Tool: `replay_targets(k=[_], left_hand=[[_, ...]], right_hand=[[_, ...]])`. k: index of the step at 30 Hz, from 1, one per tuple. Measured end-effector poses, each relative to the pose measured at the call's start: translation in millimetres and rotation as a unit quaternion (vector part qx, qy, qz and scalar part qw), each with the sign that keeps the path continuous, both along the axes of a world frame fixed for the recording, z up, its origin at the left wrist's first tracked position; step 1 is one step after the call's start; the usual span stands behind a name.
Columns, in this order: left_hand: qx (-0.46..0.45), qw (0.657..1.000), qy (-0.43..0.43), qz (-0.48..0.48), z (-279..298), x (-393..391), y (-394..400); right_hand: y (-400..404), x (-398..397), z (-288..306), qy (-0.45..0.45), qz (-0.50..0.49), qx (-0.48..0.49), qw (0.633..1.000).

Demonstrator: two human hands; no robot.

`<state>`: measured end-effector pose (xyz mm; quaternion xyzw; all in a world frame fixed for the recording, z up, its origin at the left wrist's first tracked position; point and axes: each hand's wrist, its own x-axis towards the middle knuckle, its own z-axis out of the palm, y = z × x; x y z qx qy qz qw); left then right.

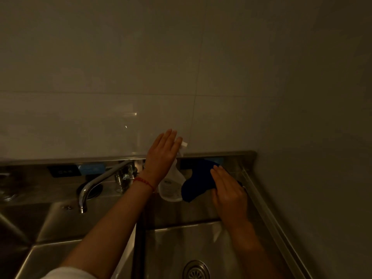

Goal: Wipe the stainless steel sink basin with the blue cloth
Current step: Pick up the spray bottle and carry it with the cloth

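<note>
The blue cloth lies bunched on the back ledge of the right stainless steel sink basin. My right hand rests flat on the cloth's right part, fingers straight. My left hand is raised with fingers straight, right in front of a white spray bottle that stands on the ledge beside the cloth. Whether the palm touches the bottle is hidden. The basin's round drain shows at the bottom.
A chrome faucet curves over the left basin. A raised steel rim runs along the right side against the wall. Pale tiled wall fills the back. The scene is dim.
</note>
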<state>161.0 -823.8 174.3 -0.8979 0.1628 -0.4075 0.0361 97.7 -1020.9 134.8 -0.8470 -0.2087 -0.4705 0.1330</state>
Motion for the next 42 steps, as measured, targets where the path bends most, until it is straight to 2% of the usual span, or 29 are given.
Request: replay_targets(k=[14, 28, 42], left_hand=[[0.013, 1.000, -0.022, 0.016, 20.4, -83.3, 22.9], [0.013, 0.991, -0.010, 0.134, 25.6, -197.5, 27.3], [0.019, 0.972, 0.004, 0.234, 26.6, -308.7, 63.3]], right_hand=[[18.8, -61.4, 29.4, 0.005, 0.045, -0.003, 0.999], [18.7, -123.5, 45.0, 0.007, 0.153, -0.015, 0.988], [66.8, -180.3, 41.9, 0.000, 0.266, -0.024, 0.964]])
